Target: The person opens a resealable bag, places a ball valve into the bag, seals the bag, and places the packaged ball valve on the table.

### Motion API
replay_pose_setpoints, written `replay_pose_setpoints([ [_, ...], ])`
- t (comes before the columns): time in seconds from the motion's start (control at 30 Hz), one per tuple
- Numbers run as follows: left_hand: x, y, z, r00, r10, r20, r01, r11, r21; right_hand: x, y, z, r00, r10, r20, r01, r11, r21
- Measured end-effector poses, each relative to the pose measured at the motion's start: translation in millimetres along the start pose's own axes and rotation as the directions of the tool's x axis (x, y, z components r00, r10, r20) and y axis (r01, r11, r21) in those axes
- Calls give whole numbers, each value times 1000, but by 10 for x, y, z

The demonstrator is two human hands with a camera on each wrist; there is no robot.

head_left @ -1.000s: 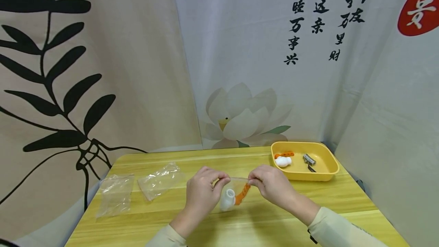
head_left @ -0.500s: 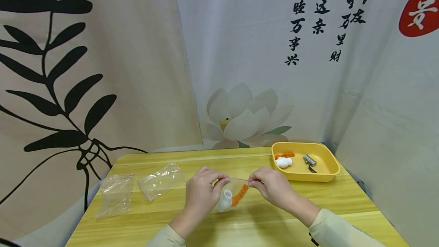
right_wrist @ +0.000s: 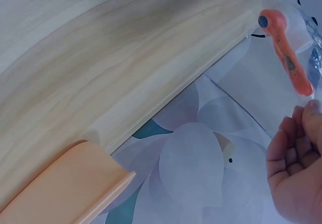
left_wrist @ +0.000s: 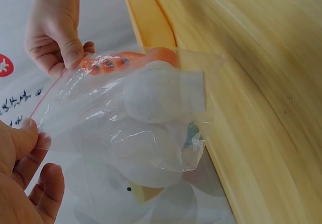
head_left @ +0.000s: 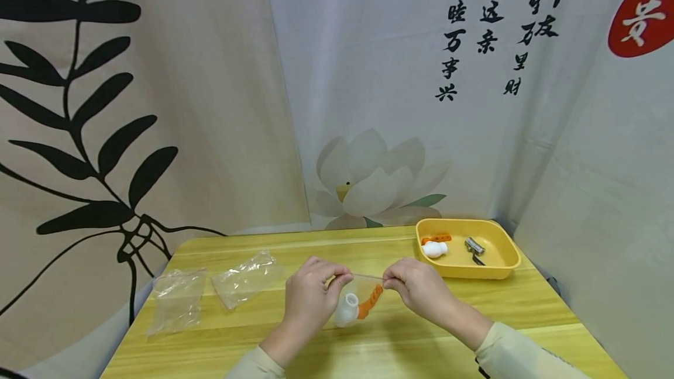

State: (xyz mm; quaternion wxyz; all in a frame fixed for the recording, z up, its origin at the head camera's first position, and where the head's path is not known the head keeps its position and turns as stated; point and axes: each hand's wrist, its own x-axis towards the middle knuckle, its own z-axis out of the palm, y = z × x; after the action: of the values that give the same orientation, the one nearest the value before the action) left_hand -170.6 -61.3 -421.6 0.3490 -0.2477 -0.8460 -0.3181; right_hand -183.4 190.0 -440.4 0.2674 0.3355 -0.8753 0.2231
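In the head view my left hand [head_left: 315, 291] and right hand [head_left: 421, 288] stand over the middle of the table. Thumb and fingers of each pinch one end of the top edge of a clear zip bag [left_wrist: 95, 118], stretching it between them. A red line runs along that edge. Inside the bag hang a white rounded plastic piece [head_left: 346, 310] with a short round neck and an orange bar-like piece [head_left: 371, 302] with holes. In the right wrist view, the orange piece [right_wrist: 287, 55] lies just above my right hand [right_wrist: 299, 168].
Two clear plastic bags, one farther left [head_left: 179, 303] and one nearer [head_left: 244, 279], lie on the wood-grain table [head_left: 210, 355]. At the back right stands a yellow tray [head_left: 500, 271] with an orange piece [head_left: 437, 238], a white piece [head_left: 434, 248] and a silvery metal piece [head_left: 474, 245].
The bag and its contents sway slightly between the hands. Both hands keep their pinch and stay almost in place.
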Motion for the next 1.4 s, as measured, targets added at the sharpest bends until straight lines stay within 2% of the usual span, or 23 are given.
replay_pose_setpoints([
  [0.27, -2, -2, 11, 1000, 0, 2, 0, 1000, -3, -31, 2, 11, 998, 53, 34, -55, 996, 73],
  [0.57, -8, -6, 5, 1000, -5, 5, 5, 1000, 4, -32, 11, 42, 996, 75, 51, -80, 992, 93],
  [0.9, -13, -20, -9, 1000, 8, -15, -8, 1000, -4, -42, -47, 59, 999, 46, 21, -47, 998, 30],
  [1.0, -12, -20, -7, 1000, 14, -16, -14, 1000, 0, -44, -48, 56, 998, 58, 31, -60, 996, 65],
  [1.2, -15, -15, 1, 999, 27, -25, -27, 1000, -4, -37, -83, 34, 988, 128, 90, -141, 977, 160],
  [1.27, -13, -8, -5, 999, 29, -28, -29, 1000, -7, -26, -102, 38, 990, 118, 76, -129, 977, 169],
  [1.4, -7, 6, -15, 999, 28, -25, -29, 1000, -12, -1, -129, 64, 998, 55, -4, -53, 983, 176],
])
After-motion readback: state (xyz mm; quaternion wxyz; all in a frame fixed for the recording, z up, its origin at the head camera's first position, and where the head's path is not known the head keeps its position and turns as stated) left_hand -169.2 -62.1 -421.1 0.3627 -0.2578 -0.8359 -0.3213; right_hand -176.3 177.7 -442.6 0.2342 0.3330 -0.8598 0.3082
